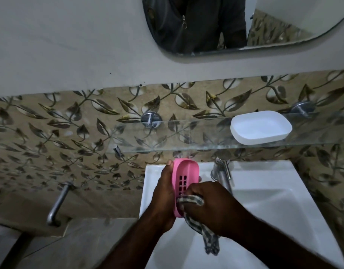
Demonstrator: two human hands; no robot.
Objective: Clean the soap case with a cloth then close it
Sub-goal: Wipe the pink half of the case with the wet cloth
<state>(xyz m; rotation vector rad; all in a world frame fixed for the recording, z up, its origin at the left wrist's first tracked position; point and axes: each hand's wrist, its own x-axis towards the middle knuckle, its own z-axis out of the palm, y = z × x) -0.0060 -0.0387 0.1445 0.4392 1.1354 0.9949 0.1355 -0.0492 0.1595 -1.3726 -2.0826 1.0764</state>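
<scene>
The pink soap case is held on edge above the sink, near its back left corner, with the left hand curled round its side. The right hand clutches a checked cloth and presses it to the case's slotted floor. Wiping well likely means working the cloth into the slots and round the rim. The white lid waits on the glass shelf above the sink. The tap at the sink's back stands close beside the right hand.
</scene>
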